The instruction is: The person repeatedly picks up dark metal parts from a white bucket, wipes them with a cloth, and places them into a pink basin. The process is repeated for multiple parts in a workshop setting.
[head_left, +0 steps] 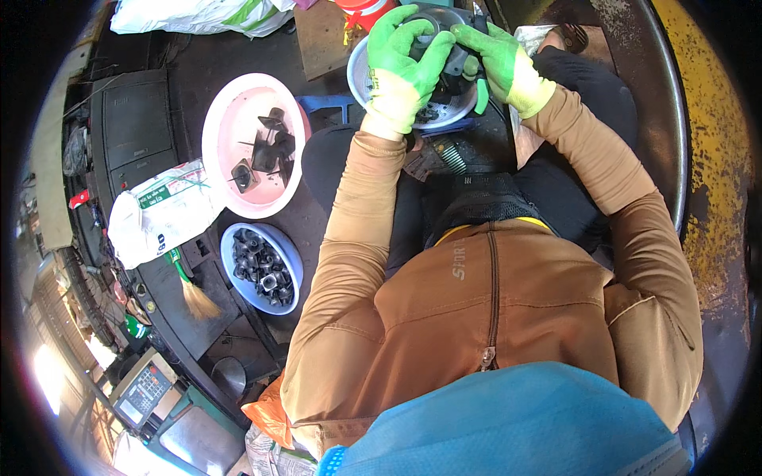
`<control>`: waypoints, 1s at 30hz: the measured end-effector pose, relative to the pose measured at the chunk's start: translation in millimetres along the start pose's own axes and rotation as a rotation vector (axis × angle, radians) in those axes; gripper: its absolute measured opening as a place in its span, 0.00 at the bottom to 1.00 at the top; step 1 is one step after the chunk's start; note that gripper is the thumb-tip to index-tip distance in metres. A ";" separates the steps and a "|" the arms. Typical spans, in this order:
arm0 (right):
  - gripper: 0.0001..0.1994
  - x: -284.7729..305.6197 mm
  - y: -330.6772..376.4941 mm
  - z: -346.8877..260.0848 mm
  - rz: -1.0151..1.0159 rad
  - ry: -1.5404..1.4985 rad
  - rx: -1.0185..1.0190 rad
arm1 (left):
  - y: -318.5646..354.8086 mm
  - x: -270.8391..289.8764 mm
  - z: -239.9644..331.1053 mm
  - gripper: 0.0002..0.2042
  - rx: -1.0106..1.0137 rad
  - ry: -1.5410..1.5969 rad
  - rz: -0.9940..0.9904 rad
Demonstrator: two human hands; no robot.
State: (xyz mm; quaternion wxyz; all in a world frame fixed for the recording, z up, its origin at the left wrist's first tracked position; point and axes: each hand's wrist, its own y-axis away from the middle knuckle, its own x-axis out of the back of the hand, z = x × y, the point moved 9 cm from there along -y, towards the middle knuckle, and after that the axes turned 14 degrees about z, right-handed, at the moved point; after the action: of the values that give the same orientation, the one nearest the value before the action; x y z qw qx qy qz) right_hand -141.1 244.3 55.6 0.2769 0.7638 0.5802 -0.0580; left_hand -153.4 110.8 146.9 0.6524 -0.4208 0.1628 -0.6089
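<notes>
My left hand (406,67), in a green-and-pale-yellow glove, grips a black molded part (452,75) with a rounded, shiny top. From the right, my right hand (509,70), gloved the same, is closed around a green-handled tool (482,95) that looks like cutting pliers. A dark pointed end of it seems to stick up beyond the fingers. Both hands are close together above a white-and-blue basin (359,75), which has small dark bits in its bottom. The fingers partly hide the black part and the tool.
Left of my knees stands a pink basin (218,190) with several dark flared parts (274,147). Below it, a blue basin (295,266) is filled with small black parts (258,266). A white sack (163,210), a straw brush (198,300) and a scale (144,389) are farther left. A rusty yellow surface (718,198) rises at right.
</notes>
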 end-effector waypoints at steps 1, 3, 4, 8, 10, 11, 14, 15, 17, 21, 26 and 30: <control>0.09 -0.7 -0.4 0.8 -0.021 -0.024 -0.022 | 0.2 -1.4 -1.5 0.19 -0.007 0.003 -0.018; 0.09 0.2 -1.2 1.7 -0.028 -0.029 -0.051 | 0.4 3.6 -0.8 0.17 -0.009 0.129 0.020; 0.09 -0.7 -1.3 4.8 -0.042 -0.018 -0.090 | 1.4 9.7 4.3 0.16 -0.038 0.222 0.074; 0.08 2.2 -2.2 -1.3 -0.065 -0.067 -0.125 | 4.6 11.6 -24.4 0.22 0.459 0.579 0.103; 0.08 3.0 -2.1 0.7 -0.072 -0.041 -0.151 | 2.5 10.3 -19.6 0.27 0.442 0.416 0.007; 0.08 3.1 -2.2 3.0 -0.072 -0.025 -0.166 | 2.2 9.7 -18.6 0.29 0.440 0.318 -0.034; 0.08 7.6 -3.5 10.7 -0.025 0.043 -0.201 | -4.8 12.7 -6.9 0.30 0.263 0.022 -0.058; 0.08 6.4 -3.9 10.8 -0.033 0.011 -0.203 | -2.1 9.3 -11.3 0.31 0.338 0.064 -0.077; 0.09 3.7 -4.2 8.8 -0.058 -0.033 -0.186 | 1.7 4.2 -15.7 0.30 0.374 0.087 -0.103; 0.09 5.3 -3.2 8.4 -0.029 -0.037 -0.190 | 23.8 -14.2 -43.4 0.30 0.699 0.442 -0.167; 0.09 1.9 1.0 2.4 -0.021 -0.050 -0.156 | 34.0 -25.3 -63.7 0.33 0.783 0.527 -0.284; 0.11 -3.9 -1.8 -2.4 -0.122 -0.062 -0.133 | 28.8 -11.1 -51.0 0.34 0.701 0.530 -0.186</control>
State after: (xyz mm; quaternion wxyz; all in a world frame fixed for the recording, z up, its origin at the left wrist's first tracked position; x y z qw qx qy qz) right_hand -144.6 242.5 58.6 0.3405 0.7048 0.6195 -0.0598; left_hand -173.7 100.5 91.9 0.6339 -0.0167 0.0697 -0.7701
